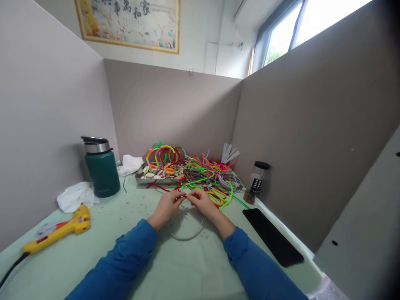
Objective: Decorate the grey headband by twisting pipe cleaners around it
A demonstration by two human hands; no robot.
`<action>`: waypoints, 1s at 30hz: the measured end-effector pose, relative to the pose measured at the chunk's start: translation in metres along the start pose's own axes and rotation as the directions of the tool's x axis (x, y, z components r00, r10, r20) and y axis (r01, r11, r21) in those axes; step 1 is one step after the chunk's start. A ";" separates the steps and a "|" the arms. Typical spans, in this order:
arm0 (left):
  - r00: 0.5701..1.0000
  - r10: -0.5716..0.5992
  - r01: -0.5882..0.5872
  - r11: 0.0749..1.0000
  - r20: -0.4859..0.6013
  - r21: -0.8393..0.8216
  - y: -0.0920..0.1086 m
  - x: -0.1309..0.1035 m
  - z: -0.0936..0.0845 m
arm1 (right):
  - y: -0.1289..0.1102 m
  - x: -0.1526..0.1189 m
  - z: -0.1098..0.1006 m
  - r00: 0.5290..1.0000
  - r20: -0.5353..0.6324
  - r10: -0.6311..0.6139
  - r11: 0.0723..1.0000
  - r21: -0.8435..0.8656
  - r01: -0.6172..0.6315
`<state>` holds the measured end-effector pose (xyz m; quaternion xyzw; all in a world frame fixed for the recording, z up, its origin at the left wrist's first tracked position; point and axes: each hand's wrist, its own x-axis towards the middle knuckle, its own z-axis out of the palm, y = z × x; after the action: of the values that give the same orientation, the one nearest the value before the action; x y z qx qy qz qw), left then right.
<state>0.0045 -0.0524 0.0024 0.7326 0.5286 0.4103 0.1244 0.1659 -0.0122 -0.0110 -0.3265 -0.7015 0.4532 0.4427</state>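
I stood by and saw the left hand near the middle of the table, pinching a small red piece with its thumb and finger. The right hand was pinched up too, and its tips met the same red piece from the other side. I could not tell what the piece was, because the hands hid most of it. A thin gray loop lay on the table below them, toward the near edge. I could not tell if it joined the red piece.

It looked like fiddly work, best done with one hand firm and the other making tiny moves. A gentle pinch seemed wise, so nothing got bent. The blue sleeves needed to stay off the loop. The bright heap of strings by the far edge was close enough to snag. The yellow glue gun, near the left edge, seemed safely away.
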 end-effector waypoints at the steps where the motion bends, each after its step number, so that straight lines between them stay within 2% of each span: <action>1: 1.000 -0.004 0.004 1.000 0.003 0.008 0.000 0.000 -0.001 | -0.001 0.000 0.000 1.000 0.012 0.000 1.000 -0.003 0.000; 11: 0.996 0.091 -0.092 0.992 0.012 0.092 0.001 -0.001 -0.002 | 0.001 -0.001 0.000 0.999 0.040 -0.001 1.000 0.000 0.001; 14: 0.996 0.086 -0.085 0.991 -0.008 0.105 -0.001 0.000 -0.002 | 0.000 -0.002 -0.001 0.999 0.049 0.016 0.997 0.070 -0.019; 16: 0.997 0.055 -0.052 0.995 -0.044 0.080 -0.002 0.002 -0.001 | -0.002 -0.002 -0.003 0.996 0.071 0.051 0.982 0.177 -0.063; 20: 0.984 -0.090 0.083 0.995 -0.151 -0.052 -0.004 0.005 -0.003 | -0.002 0.002 -0.009 0.990 0.071 0.118 0.904 0.405 -0.137; 22: 0.967 -0.194 0.169 0.974 -0.165 -0.153 -0.004 0.006 -0.004 | 0.000 0.004 -0.011 0.992 0.038 0.124 0.890 0.438 -0.128; 26: 0.940 -0.335 0.292 0.884 -0.058 -0.365 -0.005 0.005 -0.004 | 0.003 0.003 -0.007 0.993 0.018 0.120 0.946 0.300 -0.120; 30: 0.934 -0.357 0.313 0.785 0.022 -0.535 -0.006 0.005 -0.002 | 0.004 0.000 -0.002 0.992 0.093 0.089 0.982 0.160 -0.103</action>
<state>-0.0009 -0.0460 0.0021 0.5468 0.5208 0.5404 0.3712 0.1675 -0.0100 -0.0145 -0.3027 -0.6635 0.5437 0.4153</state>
